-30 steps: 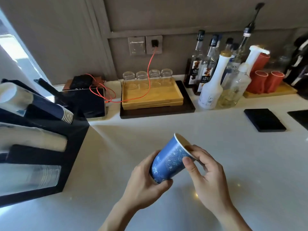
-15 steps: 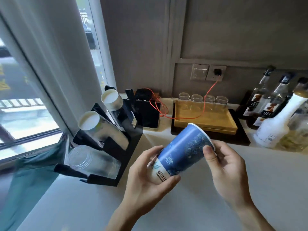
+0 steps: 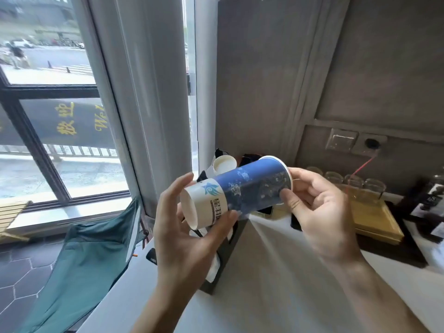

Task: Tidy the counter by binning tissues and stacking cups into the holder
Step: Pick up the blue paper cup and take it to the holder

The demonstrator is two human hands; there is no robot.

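A blue paper cup (image 3: 242, 189) with a white base lies on its side in the air, base pointing left, rim to the right. My left hand (image 3: 189, 227) grips its base end from below. My right hand (image 3: 317, 207) holds the rim end, thumb on the wall. Directly behind and below the cup stands the black cup holder (image 3: 228, 251), mostly hidden by my hands. A stack of white-bottomed cups (image 3: 224, 163) pokes out of its top slot just beyond the held cup.
The white counter (image 3: 276, 272) runs right toward a wooden tray (image 3: 374, 219) with several glasses (image 3: 348, 181). A wall socket (image 3: 371, 144) holds a red cable. Left of the counter hangs a green bag (image 3: 91, 255), with a window and pillar behind.
Both hands have lifted the cup and swung it left toward the holder. The view has turned left, so the holder is now behind my hands and the bottles are out of sight.
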